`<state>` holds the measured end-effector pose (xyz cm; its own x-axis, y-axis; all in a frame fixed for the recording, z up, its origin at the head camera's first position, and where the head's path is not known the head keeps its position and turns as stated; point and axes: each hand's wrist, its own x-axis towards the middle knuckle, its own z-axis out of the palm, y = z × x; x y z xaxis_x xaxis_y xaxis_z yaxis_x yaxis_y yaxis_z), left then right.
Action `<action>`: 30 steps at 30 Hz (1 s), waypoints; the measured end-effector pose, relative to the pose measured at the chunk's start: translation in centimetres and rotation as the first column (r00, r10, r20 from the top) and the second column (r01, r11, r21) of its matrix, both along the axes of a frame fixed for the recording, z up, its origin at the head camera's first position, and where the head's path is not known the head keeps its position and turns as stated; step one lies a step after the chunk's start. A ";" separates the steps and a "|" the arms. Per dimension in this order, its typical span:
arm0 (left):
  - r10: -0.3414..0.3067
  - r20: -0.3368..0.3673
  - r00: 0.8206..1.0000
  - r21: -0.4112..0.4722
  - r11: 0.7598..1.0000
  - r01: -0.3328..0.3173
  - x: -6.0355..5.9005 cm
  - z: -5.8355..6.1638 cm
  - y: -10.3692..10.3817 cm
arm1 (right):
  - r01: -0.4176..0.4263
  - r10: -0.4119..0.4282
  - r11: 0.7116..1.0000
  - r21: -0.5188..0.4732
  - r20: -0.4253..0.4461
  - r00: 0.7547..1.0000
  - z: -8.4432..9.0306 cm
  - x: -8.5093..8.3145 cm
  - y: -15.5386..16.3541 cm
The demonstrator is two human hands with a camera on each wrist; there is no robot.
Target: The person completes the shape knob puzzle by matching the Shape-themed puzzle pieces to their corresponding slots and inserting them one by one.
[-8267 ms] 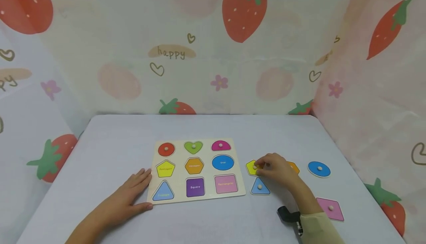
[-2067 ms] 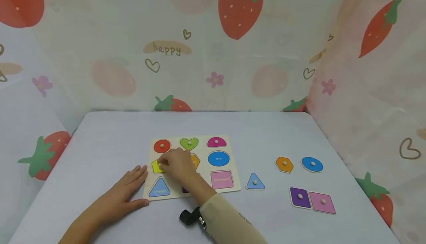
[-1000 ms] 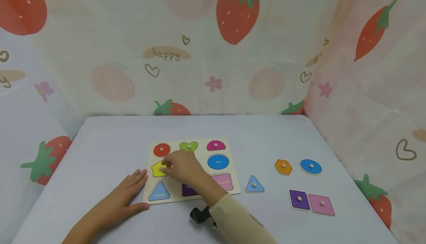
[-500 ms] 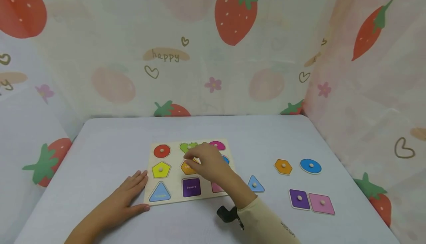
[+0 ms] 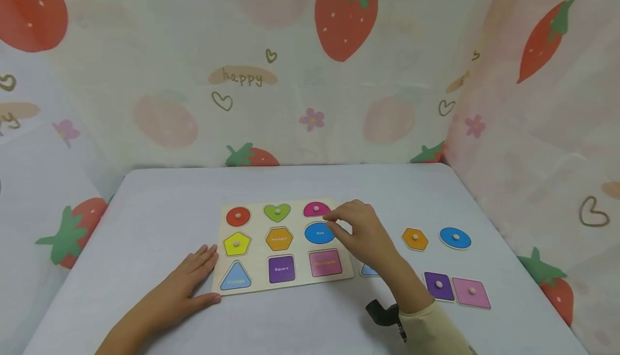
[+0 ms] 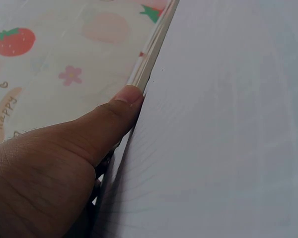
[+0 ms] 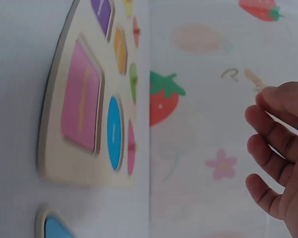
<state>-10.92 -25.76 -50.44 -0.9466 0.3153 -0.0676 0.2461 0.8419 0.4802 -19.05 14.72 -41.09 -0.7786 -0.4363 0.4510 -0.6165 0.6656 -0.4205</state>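
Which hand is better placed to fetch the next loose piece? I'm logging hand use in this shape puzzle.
Probably the right hand: it hovers empty by the board's right edge, and the loose pieces, such as the orange hexagon, all lie on that side. The left hand rests flat against the board's left edge, steadying it.

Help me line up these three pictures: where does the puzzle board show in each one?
Head: the board lies at centre on the table, left hand flat at its left edge.
Left wrist: only the board's thin edge shows, running up from the thumb.
Right wrist: the board fills the upper left, turned sideways.
Shared landmark: the strawberry curtain.
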 end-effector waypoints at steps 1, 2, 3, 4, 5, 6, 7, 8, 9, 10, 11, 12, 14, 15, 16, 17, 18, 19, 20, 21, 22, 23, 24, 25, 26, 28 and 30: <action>-0.004 -0.004 1.000 0.005 1.000 0.004 0.0 0.0 0.0 | 0.008 -0.008 1.000 0.003 -0.015 1.000 -0.1 0.0 0.7; -0.011 -0.012 1.000 0.009 1.000 0.011 0.0 0.0 0.0 | 0.015 -0.015 1.000 0.004 -0.034 0.999 -0.2 0.1 1.3; -0.013 -0.016 1.000 0.015 1.000 0.014 -0.1 -0.1 -0.1 | 0.021 -0.021 1.000 0.002 -0.047 0.999 -0.2 0.1 1.9; -0.017 -0.020 1.000 0.016 1.000 0.018 -0.1 -0.2 -0.1 | 0.024 -0.024 1.000 -0.004 -0.062 0.998 -0.3 0.1 2.5; -0.020 -0.024 1.000 0.017 1.000 0.021 -0.1 -0.3 -0.2 | 0.026 -0.026 1.000 -0.011 -0.074 0.997 -0.4 0.2 3.1; -0.023 -0.026 0.999 0.019 1.000 0.024 -0.1 -0.3 -0.2 | 0.034 -0.035 0.999 -0.013 -0.086 0.996 -0.5 0.2 3.6; -0.023 -0.025 0.999 0.018 1.000 0.024 -0.1 -0.4 -0.2 | 0.038 -0.040 0.999 -0.020 -0.094 0.995 -0.5 0.2 4.1; -0.024 -0.025 0.999 0.018 1.000 0.024 -0.1 -0.5 -0.3 | 0.041 -0.043 0.999 -0.026 -0.105 0.994 -0.6 0.2 4.6; -0.023 -0.025 0.999 0.017 1.000 0.023 -0.1 -0.5 -0.3 | 0.044 -0.047 0.999 -0.032 -0.109 0.993 -0.6 0.2 5.0; -0.020 -0.020 1.000 0.015 1.000 0.020 -0.1 -0.5 -0.3 | 0.052 -0.055 0.998 -0.035 -0.113 0.992 -0.7 0.1 5.5; -0.014 -0.015 1.000 0.012 1.000 0.014 -0.1 -0.5 -0.3 | 0.063 -0.067 0.997 -0.035 -0.115 0.991 -0.8 0.1 5.9; -0.010 -0.009 1.000 0.009 1.000 0.010 -0.1 -0.4 -0.3 | 0.073 -0.077 0.997 -0.037 -0.117 0.990 -0.9 0.0 6.4; -0.003 -0.002 1.000 0.003 1.000 0.003 -0.1 -0.3 -0.2 | 0.097 -0.102 0.994 -0.044 -0.117 0.988 -1.2 0.0 7.2; -0.001 0.004 1.000 0.000 1.000 0.001 -0.1 -0.2 -0.1 | 0.111 -0.116 0.993 -0.048 -0.114 0.987 -1.3 0.0 7.5; 0.003 0.013 1.000 -0.004 1.000 -0.003 -0.2 -0.2 0.0 | 0.132 -0.137 0.990 -0.049 -0.114 0.984 -1.5 0.0 8.0; 0.005 0.018 1.000 -0.009 1.000 -0.005 -0.2 -0.2 0.0 | 0.148 -0.153 0.988 -0.050 -0.116 0.981 -1.6 0.0 8.4; 0.006 0.021 1.000 -0.007 1.000 -0.006 -0.3 -0.3 0.1 | 0.160 -0.165 0.986 -0.051 -0.121 0.979 -1.8 -0.1 8.7; 0.007 0.024 1.000 -0.006 1.000 -0.007 -0.3 -0.3 0.1 | 0.170 -0.176 0.984 -0.055 -0.123 0.977 -1.9 -0.1 9.1; 0.005 0.024 1.000 -0.004 1.000 -0.005 -0.3 -0.4 0.2 | 0.181 -0.187 0.982 -0.058 -0.123 0.975 -2.1 -0.2 9.5; 0.004 0.024 1.000 -0.005 1.000 -0.004 -0.3 -0.4 0.2 | 0.189 -0.196 0.980 -0.065 -0.126 0.973 -2.2 -0.4 9.8; 0.006 0.025 1.000 -0.002 1.000 -0.006 -0.2 -0.4 0.2 | 0.198 -0.206 0.978 -0.072 -0.127 0.970 -2.4 -0.6 10.2; 0.003 0.022 1.000 0.002 1.000 -0.003 -0.2 -0.4 0.1 | 0.203 -0.213 0.976 -0.084 -0.126 0.969 -2.5 -0.8 10.5; 0.002 0.019 1.000 0.007 1.000 -0.002 -0.2 -0.4 0.1 | 0.207 -0.218 0.973 -0.099 -0.123 0.968 -2.6 -0.9 10.9; 0.000 0.016 1.000 0.010 1.000 0.000 -0.1 -0.4 0.1 | 0.212 -0.225 0.971 -0.114 -0.118 0.967 -2.7 -1.1 11.2; -0.003 0.014 1.000 0.013 1.000 0.002 0.0 -0.3 0.0 | 0.222 -0.236 0.967 -0.125 -0.112 0.965 -2.9 -1.2 11.5; -0.002 0.012 1.000 0.018 1.000 0.002 0.0 -0.2 -0.1 | 0.244 -0.258 0.960 -0.135 -0.094 0.962 -3.1 -1.4 12.0; -0.001 0.008 1.000 0.014 1.000 0.001 0.0 -0.2 -0.2 | 0.267 -0.278 0.954 -0.133 -0.070 0.958 -3.5 -1.6 12.4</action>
